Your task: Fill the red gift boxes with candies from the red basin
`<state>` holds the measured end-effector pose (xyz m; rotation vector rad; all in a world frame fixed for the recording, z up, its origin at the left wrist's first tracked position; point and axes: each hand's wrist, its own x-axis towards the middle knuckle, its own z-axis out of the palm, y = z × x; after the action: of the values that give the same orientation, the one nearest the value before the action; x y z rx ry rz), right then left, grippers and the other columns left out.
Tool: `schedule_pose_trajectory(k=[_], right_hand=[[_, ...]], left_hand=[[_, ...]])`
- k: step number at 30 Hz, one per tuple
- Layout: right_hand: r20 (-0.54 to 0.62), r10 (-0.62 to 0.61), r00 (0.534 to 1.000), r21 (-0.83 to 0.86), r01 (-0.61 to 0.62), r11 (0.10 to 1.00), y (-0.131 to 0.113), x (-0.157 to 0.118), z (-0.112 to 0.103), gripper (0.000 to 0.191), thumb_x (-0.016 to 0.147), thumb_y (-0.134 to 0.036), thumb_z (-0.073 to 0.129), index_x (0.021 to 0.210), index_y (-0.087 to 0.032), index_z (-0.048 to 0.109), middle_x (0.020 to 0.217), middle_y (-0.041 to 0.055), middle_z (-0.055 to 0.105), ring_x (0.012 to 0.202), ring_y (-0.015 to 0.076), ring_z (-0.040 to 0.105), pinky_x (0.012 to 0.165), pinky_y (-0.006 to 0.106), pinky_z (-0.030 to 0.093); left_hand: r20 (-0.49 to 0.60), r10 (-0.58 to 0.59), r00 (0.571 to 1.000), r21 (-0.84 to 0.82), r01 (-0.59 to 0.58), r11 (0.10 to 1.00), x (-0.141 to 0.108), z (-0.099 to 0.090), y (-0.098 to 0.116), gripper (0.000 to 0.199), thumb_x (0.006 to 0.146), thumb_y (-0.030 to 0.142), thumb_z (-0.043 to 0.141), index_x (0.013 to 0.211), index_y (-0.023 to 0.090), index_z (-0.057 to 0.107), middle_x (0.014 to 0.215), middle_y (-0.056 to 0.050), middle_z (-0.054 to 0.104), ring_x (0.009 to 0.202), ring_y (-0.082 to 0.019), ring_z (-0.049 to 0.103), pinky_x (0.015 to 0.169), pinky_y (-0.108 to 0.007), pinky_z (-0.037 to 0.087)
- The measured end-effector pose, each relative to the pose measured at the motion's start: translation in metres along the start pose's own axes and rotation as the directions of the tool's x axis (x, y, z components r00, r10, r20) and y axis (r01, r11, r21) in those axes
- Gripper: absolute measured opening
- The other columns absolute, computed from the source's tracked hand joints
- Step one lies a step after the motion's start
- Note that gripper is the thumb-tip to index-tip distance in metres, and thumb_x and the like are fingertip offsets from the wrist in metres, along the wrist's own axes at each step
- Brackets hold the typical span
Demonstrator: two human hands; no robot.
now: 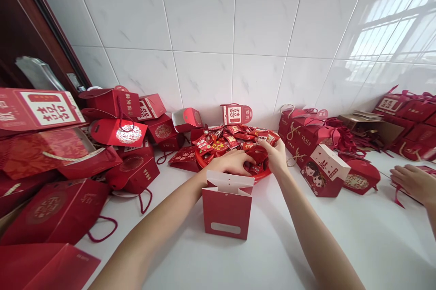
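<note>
A red basin heaped with red-wrapped candies stands against the wall in front of me. My left hand reaches into its near side with curled fingers; what they grip among the wrappers is hidden. At the basin's right side, my right hand pinches a small wrapped candy between thumb and fingers. Between my forearms a red gift box stands upright on the white table, its top open and its white inside showing. A pale oblong label marks its lower front.
Red gift boxes are piled along the left, some with cord handles. More boxes stand right of the basin. An open cardboard carton and stacked boxes lie farther right. Another person's hand rests at the right edge, by a ribbon. A tiled wall rises behind.
</note>
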<state>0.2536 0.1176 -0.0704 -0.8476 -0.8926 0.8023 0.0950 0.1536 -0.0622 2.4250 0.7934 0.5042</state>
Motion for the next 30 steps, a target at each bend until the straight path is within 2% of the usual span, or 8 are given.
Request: schedule_pose_trajectory(k=[3, 6, 12, 16, 20, 24, 26, 30], right_hand=[[0.015, 0.003, 1.0, 0.005, -0.003, 1.0, 0.0, 0.0, 0.001, 0.039, 0.06, -0.035, 0.085, 0.092, -0.022, 0.066, 0.082, 0.0006, 0.074, 0.07, 0.0217, 0.068, 0.06, 0.034, 0.058], [0.027, 0.004, 1.0, -0.004, -0.004, 1.0, 0.0, 0.0, 0.001, 0.04, 0.061, -0.036, 0.084, 0.093, -0.023, 0.065, 0.08, 0.0002, 0.073, 0.069, 0.0216, 0.068, 0.055, 0.032, 0.056], [0.034, 0.013, 0.999, 0.001, -0.013, 1.0, -0.001, 0.0, 0.001, 0.039, 0.061, -0.035, 0.084, 0.093, -0.023, 0.065, 0.08, 0.0, 0.073, 0.068, 0.0211, 0.067, 0.055, 0.032, 0.056], [0.038, 0.01, 0.999, -0.01, -0.009, 1.0, -0.001, 0.0, 0.0, 0.037, 0.062, -0.034, 0.083, 0.092, -0.023, 0.066, 0.084, 0.0014, 0.075, 0.074, 0.0228, 0.069, 0.06, 0.034, 0.058], [0.044, -0.003, 0.999, -0.001, 0.003, 1.0, 0.0, 0.001, -0.001, 0.034, 0.062, -0.034, 0.083, 0.09, -0.023, 0.067, 0.08, 0.0005, 0.074, 0.071, 0.0228, 0.069, 0.064, 0.036, 0.059], [0.062, -0.021, 0.998, 0.021, 0.02, 1.0, 0.001, 0.001, -0.001, 0.033, 0.062, -0.033, 0.083, 0.09, -0.023, 0.067, 0.079, 0.0006, 0.074, 0.071, 0.0227, 0.069, 0.068, 0.038, 0.06], [0.062, -0.013, 0.998, 0.025, 0.011, 1.0, 0.0, 0.001, -0.001, 0.033, 0.063, -0.034, 0.083, 0.09, -0.023, 0.067, 0.08, 0.0012, 0.075, 0.072, 0.0232, 0.07, 0.07, 0.039, 0.06], [0.037, 0.013, 0.999, 0.03, -0.014, 0.999, -0.002, 0.0, 0.001, 0.035, 0.061, -0.036, 0.084, 0.088, -0.023, 0.067, 0.082, 0.0023, 0.076, 0.076, 0.0251, 0.071, 0.075, 0.042, 0.061]], left_hand=[[0.16, -0.019, 0.987, 0.167, -0.008, 0.986, 0.005, 0.0, 0.005, 0.022, 0.062, 0.025, 0.074, 0.083, 0.027, 0.079, 0.076, -0.003, 0.071, 0.071, -0.023, 0.061, 0.067, -0.031, 0.042], [0.157, -0.033, 0.987, 0.155, 0.009, 0.988, 0.008, 0.0, 0.008, 0.021, 0.06, 0.021, 0.073, 0.08, 0.025, 0.077, 0.072, -0.002, 0.069, 0.067, -0.022, 0.059, 0.064, -0.03, 0.04], [0.152, -0.009, 0.988, 0.175, -0.018, 0.984, 0.008, 0.003, 0.009, 0.016, 0.061, 0.019, 0.068, 0.076, 0.024, 0.075, 0.068, -0.002, 0.068, 0.067, -0.023, 0.06, 0.062, -0.031, 0.04], [0.067, 0.002, 0.998, 0.159, -0.012, 0.987, 0.007, 0.003, 0.007, 0.014, 0.063, 0.021, 0.071, 0.076, 0.024, 0.076, 0.073, -0.002, 0.072, 0.07, -0.022, 0.063, 0.065, -0.03, 0.042], [-0.119, -0.014, 0.993, -0.099, 0.002, 0.995, 0.006, 0.0, -0.001, 0.015, 0.069, 0.026, 0.072, 0.082, 0.02, 0.076, 0.082, -0.002, 0.076, 0.074, -0.02, 0.066, 0.069, -0.027, 0.047], [-0.331, -0.067, 0.941, -0.31, -0.041, 0.95, 0.007, -0.003, -0.009, 0.017, 0.071, 0.028, 0.072, 0.084, 0.016, 0.076, 0.089, -0.006, 0.077, 0.082, -0.02, 0.068, 0.076, -0.029, 0.051], [-0.376, -0.105, 0.921, -0.385, -0.052, 0.922, 0.008, -0.005, -0.011, 0.019, 0.071, 0.029, 0.074, 0.084, 0.016, 0.076, 0.086, -0.007, 0.077, 0.078, -0.02, 0.067, 0.073, -0.03, 0.051], [-0.399, -0.208, 0.893, -0.522, -0.035, 0.852, 0.008, -0.008, -0.014, 0.025, 0.068, 0.036, 0.077, 0.081, 0.015, 0.074, 0.068, -0.001, 0.069, 0.057, -0.014, 0.058, 0.06, -0.028, 0.047]])
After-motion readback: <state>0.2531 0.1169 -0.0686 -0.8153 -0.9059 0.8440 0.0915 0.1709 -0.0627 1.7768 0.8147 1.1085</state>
